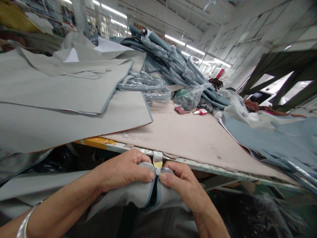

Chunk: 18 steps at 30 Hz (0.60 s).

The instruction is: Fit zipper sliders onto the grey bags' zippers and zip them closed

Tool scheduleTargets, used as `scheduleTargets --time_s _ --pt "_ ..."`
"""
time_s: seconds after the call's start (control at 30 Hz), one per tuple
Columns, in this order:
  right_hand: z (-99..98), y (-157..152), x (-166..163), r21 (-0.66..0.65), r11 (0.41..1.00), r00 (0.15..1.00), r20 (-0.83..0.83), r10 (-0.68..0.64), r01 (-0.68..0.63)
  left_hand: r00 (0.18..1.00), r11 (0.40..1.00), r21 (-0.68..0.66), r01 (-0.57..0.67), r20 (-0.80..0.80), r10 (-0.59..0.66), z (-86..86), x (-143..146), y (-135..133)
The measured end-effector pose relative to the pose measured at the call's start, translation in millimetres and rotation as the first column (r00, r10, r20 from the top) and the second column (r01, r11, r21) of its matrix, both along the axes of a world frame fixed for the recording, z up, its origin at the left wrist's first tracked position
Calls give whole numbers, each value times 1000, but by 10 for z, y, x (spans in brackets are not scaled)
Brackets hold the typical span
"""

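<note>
A light grey fabric piece with blue-grey bound edges hangs at the table's front edge. My left hand pinches it on one side of a dark slit, thumb on top. On the other side my right hand grips the same cloth between thumb and fingers. Between my thumbs sits a small round grey-white knob, where the two bound edges meet. Just beyond it, a metal and yellow tab sticks out from the table edge. My fingertips under the cloth are hidden.
Large grey panels cover the left of the table. Plastic-wrapped blue-grey rolls are piled at the back. A red box and a small red-and-white bottle lie near them. Blue-grey fabric drapes over the right side.
</note>
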State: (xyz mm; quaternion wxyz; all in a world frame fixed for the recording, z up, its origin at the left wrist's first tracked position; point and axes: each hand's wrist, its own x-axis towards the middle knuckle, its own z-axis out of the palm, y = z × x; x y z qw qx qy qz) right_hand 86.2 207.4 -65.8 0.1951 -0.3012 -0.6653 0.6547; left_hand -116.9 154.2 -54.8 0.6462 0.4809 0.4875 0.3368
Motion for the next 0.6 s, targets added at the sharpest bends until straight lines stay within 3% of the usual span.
scheduleTargets --time_s 0.2,0.6 --pt "34 28 -1 13 999 999 12 -39 38 999 999 -15 -44 -9 44 48 30 35" --pt "61 26 1 23 996 996 24 80 -81 996 999 -48 -10 -86 6 24 14 -5"
